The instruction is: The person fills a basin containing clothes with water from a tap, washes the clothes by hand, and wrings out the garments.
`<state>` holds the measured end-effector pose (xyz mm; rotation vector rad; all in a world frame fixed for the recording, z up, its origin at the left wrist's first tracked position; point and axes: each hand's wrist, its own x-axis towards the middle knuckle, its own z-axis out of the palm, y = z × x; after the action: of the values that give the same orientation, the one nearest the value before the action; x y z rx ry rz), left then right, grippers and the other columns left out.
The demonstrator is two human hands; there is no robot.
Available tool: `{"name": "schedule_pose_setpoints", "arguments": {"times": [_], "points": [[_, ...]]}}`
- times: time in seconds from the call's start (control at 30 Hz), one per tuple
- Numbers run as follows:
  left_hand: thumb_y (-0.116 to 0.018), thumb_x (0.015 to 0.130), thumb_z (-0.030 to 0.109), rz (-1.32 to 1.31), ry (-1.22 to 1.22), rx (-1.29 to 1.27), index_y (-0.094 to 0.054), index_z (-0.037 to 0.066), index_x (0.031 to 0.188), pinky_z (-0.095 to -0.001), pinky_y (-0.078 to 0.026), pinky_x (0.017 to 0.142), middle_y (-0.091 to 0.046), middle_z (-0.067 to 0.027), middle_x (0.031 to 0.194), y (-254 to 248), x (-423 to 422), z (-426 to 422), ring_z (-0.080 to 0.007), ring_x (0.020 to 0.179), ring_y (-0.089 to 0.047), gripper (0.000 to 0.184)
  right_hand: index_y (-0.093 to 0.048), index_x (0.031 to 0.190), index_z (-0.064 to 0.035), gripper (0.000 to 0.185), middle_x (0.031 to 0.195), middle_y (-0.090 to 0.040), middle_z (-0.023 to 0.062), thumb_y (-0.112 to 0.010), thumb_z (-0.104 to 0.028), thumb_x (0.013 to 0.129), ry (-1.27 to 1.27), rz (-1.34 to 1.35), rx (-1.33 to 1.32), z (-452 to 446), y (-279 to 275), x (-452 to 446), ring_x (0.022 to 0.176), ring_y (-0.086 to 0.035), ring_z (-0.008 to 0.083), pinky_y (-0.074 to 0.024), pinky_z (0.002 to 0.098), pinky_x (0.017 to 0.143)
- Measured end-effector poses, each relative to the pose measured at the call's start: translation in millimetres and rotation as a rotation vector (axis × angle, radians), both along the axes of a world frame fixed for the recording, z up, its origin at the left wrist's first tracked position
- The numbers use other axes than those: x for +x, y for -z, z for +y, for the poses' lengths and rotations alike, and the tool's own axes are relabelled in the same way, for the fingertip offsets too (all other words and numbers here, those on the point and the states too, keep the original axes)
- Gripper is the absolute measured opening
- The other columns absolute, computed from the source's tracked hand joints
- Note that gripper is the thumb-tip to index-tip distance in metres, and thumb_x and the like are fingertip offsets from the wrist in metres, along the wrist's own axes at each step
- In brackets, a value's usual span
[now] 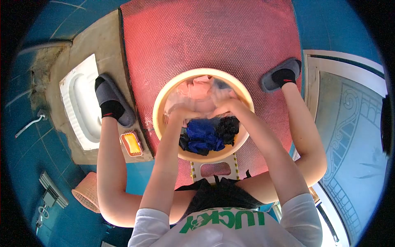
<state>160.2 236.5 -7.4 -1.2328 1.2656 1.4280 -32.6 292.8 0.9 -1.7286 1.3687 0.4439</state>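
Pink cloth in basin, far side. Left hand and right hand at its near edge; fingers blurred, opening and grip cannot be told. Blue cloth bunched nearer, between forearms. Stool just beyond near rim; soap well left.

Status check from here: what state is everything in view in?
Yellow basin: upright, holding cloths and water
Pink cloth: wet, partly submerged
Dark blue cloth: bunched up
Left hand: inside basin, grip unclear
Right hand: inside basin, grip unclear
Yellow soap bar: lying in its dish
Grey slippers: worn
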Motion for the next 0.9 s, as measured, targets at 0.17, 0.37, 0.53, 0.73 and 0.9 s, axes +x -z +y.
{"name": "schedule_pose_setpoints", "arguments": {"times": [0.17,0.37,0.53,0.73,0.9], "points": [[-0.067,0.057,0.066,0.047,-0.022,-0.017,-0.059,-0.002,0.074,-0.0282,-0.045,0.04,-0.056,-0.0122,0.066,-25.0,-8.2,-10.4,-0.0186,0.054,-0.057,0.071,-0.016,0.135,0.0019,0.104,0.135,-0.016,0.0293,-0.057,-0.065,0.067,-0.013,-0.047,-0.018,5.7,3.3,-4.6,0.126,-0.017,0.044,-0.0169,0.052,0.101],[-0.055,0.064,0.071,0.318,0.102,-0.256,-0.03,0.006,0.132,-0.0463,-0.036,0.096,-0.027,-0.0179,0.137,-21.3,12.4,3.2,-0.0318,0.124,-0.033,0.098,-0.023,0.132,0.0011,0.095,0.132,-0.023,0.0298,-0.063,-0.056,0.068,0.154,-0.419,-0.132,18.1,26.7,-14.2,0.121,-0.025,0.0448,-0.02,0.0485,0.101],[-0.056,0.068,0.065,0.232,0.199,-0.353,-0.019,0.01,0.137,-0.0467,-0.013,0.107,-0.018,-0.0185,0.141,-37.5,1.6,7.1,-0.0345,0.133,-0.012,0.096,-0.025,0.133,-0.0031,0.089,0.133,-0.025,0.0259,-0.065,-0.048,0.067,0.005,-0.13,-0.331,16.6,12.9,-10.1,0.116,-0.031,0.0419,-0.0228,0.0468,0.1],[-0.056,0.069,0.061,0.413,0.338,-1.109,-0.035,0.01,0.13,-0.0495,-0.019,0.102,-0.038,-0.0137,0.125,-1.0,25.2,50.1,-0.0348,0.123,-0.029,0.082,-0.041,0.124,-0.0074,0.069,0.126,-0.039,0.0148,-0.062,-0.045,0.07,-0.14,0.119,-0.659,26.8,-7.7,-4.1,0.112,-0.039,0.0313,-0.0304,0.0404,0.093],[-0.051,0.079,0.044,0.242,0.465,-1.401,-0.047,0.007,0.118,-0.0426,-0.03,0.094,-0.045,-0.0115,0.115,-12.3,40.8,51.8,-0.0293,0.113,-0.039,0.054,-0.053,0.114,-0.0073,0.035,0.115,-0.052,0.0068,-0.042,-0.018,0.083,-0.505,0.504,-0.685,33.4,-16.7,-25.4,0.106,-0.045,0.023,-0.0343,0.0332,0.087]]}}
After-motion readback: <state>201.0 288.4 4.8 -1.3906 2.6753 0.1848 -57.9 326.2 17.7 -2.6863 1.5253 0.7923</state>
